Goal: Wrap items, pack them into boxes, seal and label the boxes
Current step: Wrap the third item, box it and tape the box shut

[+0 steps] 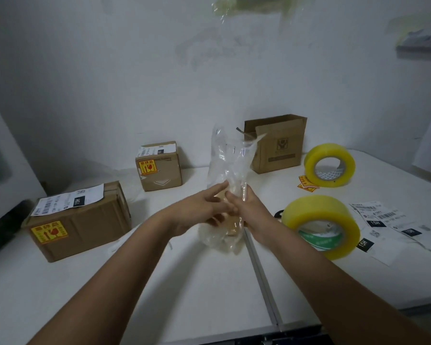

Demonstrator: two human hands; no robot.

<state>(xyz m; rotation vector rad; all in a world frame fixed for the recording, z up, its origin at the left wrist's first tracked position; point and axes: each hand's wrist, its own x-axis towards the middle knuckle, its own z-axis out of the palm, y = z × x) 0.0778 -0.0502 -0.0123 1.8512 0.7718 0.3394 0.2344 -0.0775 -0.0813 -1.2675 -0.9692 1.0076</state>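
Note:
A tan item (232, 226) stands at the middle of the white table (209, 282), wrapped in clear plastic wrap (228, 158) that rises loosely above it. My left hand (204, 207) lies against the wrap's left side with fingers stretched forward. My right hand (249, 207) grips the wrapped item from the right. An open cardboard box (279, 145) stands behind them, its flaps up. Two sealed boxes carry labels and yellow fragile stickers: a large box (80, 220) at left and a small box (159, 166) farther back.
Two yellow tape rolls sit at right, the near tape roll (321, 226) and the far tape roll (330, 164). Shipping labels (388, 225) lie at the far right, yellow stickers (307, 185) between the rolls. A metal seam (261, 277) runs down the table. A wall rises behind.

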